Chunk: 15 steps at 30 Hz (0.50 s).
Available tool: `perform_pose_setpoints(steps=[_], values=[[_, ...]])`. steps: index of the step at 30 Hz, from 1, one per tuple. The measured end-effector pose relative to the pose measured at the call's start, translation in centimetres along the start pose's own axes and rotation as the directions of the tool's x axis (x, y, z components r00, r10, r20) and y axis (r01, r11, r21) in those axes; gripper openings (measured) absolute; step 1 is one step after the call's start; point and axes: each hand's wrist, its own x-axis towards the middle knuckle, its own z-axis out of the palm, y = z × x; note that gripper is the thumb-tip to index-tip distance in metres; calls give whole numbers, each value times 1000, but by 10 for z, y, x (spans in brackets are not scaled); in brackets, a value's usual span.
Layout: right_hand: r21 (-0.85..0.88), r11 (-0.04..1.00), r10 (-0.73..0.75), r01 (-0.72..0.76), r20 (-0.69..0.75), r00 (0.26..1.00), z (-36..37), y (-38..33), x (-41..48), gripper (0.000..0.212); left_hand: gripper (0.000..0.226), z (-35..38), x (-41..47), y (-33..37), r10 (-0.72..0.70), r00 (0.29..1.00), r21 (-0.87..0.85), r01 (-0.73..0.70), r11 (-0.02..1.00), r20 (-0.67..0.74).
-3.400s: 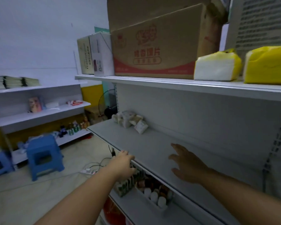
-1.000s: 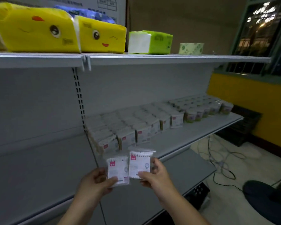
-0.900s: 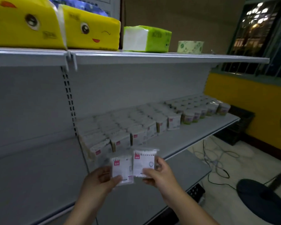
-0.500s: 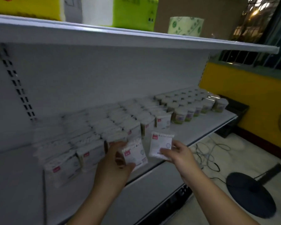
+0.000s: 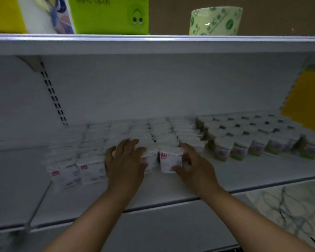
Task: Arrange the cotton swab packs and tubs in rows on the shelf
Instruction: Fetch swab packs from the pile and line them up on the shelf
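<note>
Hands first: left hand (image 5: 125, 164) lies near flat, fingers spread and almost straight, pressing on the front of the left pack (image 5: 151, 159). Right hand (image 5: 194, 167) pinches the right pack (image 5: 170, 160) between thumb and fingers. Half a second ago both packs were up in the air in front of the shelf; now both are down on the shelf (image 5: 244, 171), at the front of the pack rows (image 5: 120, 137). So this looks like placing: two more packs join the front row, release not yet done. Right pack stands upright, touching its neighbours; the bottom of the left pack is hidden by the hand. Tubs (image 5: 253, 140) sit in their own rows just right of the packs, already lined up. Frame is blurred, so labels are unreadable. White metal shelf, bare strip along the front edge. Upper shelf (image 5: 153, 44) carries a green tissue pack (image 5: 109, 13) and a paper roll (image 5: 215, 20). Yellow wall (image 5: 309, 99) at right, cables (image 5: 289, 213) on the floor below.
</note>
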Motion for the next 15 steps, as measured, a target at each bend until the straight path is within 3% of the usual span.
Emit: perform_pose_setpoints(steps=[3, 11, 15], values=[[-324, 887, -363, 329, -47, 931, 5, 6, 11, 50, 52, 4, -4, -4, 14, 997, 129, -24, 991, 74], [-464, 781, -435, 417, 75, 897, 1, 12, 24, 50, 68, 1, -10, -11, 67, 970, 231, -123, 965, 235], [-522, 755, -434, 398, 58, 899, -6, 6, 22, 44, 66, -4, -5, -14, 136, 964, 228, -188, 955, 228]])
